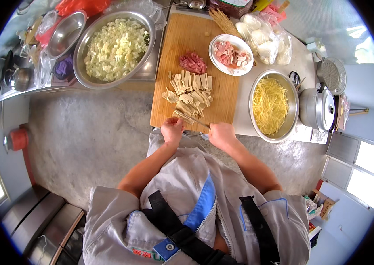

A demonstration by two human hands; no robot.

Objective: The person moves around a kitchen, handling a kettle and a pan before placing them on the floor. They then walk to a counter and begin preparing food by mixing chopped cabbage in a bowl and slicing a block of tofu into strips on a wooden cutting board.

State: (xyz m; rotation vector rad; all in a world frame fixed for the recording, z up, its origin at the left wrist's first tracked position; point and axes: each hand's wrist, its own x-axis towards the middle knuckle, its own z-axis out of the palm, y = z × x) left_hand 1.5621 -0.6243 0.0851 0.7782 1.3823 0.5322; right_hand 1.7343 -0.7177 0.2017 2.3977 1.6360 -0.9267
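Note:
My right hand [222,134] is closed round the handle of a kitchen knife [196,121] at the near edge of a wooden cutting board [225,99]. The blade points left, low over the nearest of the beige strips [191,95], which look like dried tofu. By the blade's tip, at the board's edge, my left hand [172,130] has its fingers curled together; what they hold, if anything, is hidden. A small heap of chopped pink meat [193,62] lies beyond the strips. A white plate [214,58] with sliced pink and pale meat overlaps the board's right side.
Left of the board stands a large metal basin [79,73] of cauliflower pieces, beside an empty metal bowl [66,35]. To the right are a metal bowl [294,99] of yellow shreds and a lidded pot [315,110]. Bagged white round items [262,39] lie at the back.

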